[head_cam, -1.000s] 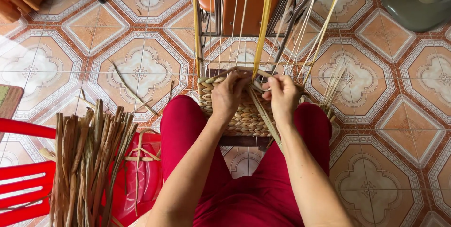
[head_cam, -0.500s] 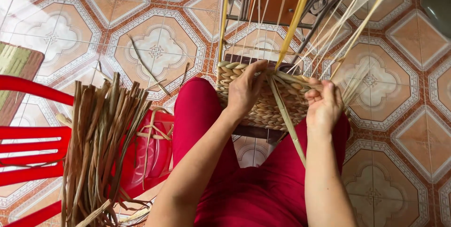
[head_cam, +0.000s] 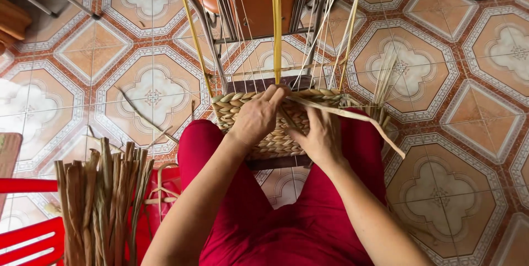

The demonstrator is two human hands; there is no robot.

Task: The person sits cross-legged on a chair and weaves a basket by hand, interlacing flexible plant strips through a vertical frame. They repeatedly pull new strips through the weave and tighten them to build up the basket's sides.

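Fingers of my left hand [head_cam: 256, 120] curl over the woven basket [head_cam: 275, 125] rim, pinching a strand. Right hand [head_cam: 322, 136] lies half-open just beside, fingertips pressing the flat reed strip [head_cam: 352, 116] trailing outward.

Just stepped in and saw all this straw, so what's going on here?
A seated person in red trousers is weaving a straw basket held between the knees. The left hand presses on the braided rim, while the right hand rests on the woven side beside a flat loose strand. Upright strands rise from the rim. A bundle of dried stalks stands to the left.
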